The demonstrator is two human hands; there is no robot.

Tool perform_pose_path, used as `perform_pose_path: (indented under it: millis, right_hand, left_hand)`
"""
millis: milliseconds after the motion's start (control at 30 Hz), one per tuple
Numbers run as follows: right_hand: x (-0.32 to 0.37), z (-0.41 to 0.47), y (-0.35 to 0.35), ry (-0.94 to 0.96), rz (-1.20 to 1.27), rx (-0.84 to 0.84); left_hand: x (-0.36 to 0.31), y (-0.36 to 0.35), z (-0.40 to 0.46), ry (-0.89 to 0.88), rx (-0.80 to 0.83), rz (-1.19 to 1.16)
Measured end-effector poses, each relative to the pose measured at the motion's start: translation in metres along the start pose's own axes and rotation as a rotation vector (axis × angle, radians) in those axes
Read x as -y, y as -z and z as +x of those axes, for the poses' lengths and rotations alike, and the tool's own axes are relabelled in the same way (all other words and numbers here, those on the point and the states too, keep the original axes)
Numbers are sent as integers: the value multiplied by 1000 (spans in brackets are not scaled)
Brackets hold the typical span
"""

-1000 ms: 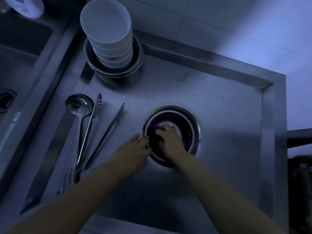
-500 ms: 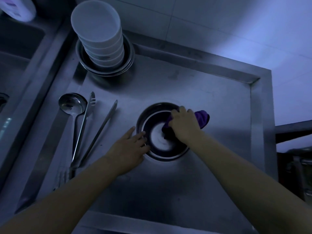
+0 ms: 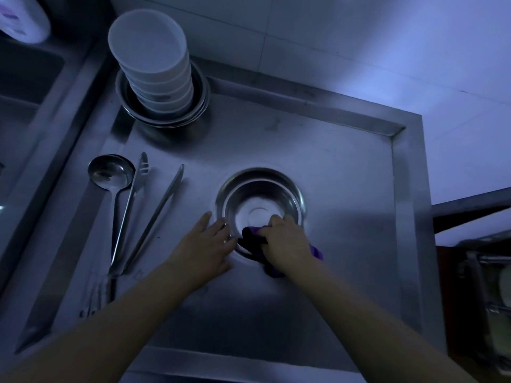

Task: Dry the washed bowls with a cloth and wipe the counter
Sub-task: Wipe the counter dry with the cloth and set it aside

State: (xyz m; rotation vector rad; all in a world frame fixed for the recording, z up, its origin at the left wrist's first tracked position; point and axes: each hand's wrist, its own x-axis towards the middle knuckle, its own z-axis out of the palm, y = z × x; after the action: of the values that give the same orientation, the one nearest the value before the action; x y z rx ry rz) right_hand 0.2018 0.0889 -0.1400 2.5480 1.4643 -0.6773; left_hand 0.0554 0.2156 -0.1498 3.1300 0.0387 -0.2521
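Note:
A steel bowl (image 3: 262, 194) stands upright on the steel counter (image 3: 345, 167), near its middle. My right hand (image 3: 284, 239) grips a purple cloth (image 3: 253, 239) and presses it on the bowl's near rim and inner wall. Part of the cloth trails out over the rim toward me. My left hand (image 3: 204, 244) rests with straight fingers against the bowl's left rim, steadying it. A stack of white bowls (image 3: 150, 64) sits inside several nested steel bowls (image 3: 199, 106) at the back left.
A ladle (image 3: 110, 172) and long steel tongs (image 3: 154, 211) lie on the counter left of the bowl. A sink basin (image 3: 25, 87) is at the far left, a white bottle (image 3: 22, 17) above it. A tiled wall (image 3: 359, 51) runs behind; a rack (image 3: 486, 299) stands at the right.
My right hand has swept the cloth round the bowl, from its near left side to the far right rim and back to the near rim. My left hand stayed on the left rim.

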Motion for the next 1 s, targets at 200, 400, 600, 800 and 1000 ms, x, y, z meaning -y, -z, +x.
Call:
perform_pose_path:
  millis: [200, 400, 600, 800, 1000]
  right_hand:
    - [8, 17, -4, -23, -13, -10]
    - [8, 2, 6, 6, 264, 0]
    - [30, -63, 4, -194, 732, -355]
    - [75, -125, 10, -107, 778, -787]
    - [103, -179, 27, 159, 593, -856]
  left_hand:
    - [-3, -3, -3, 28, -10, 19]
    - [-14, -5, -16, 186, 216, -20]
    - [-32, 23, -53, 366, 97, -249]
    - [-65, 99, -75, 678, -87, -1528]
    - [-88, 145, -100, 696, -268, -1856]
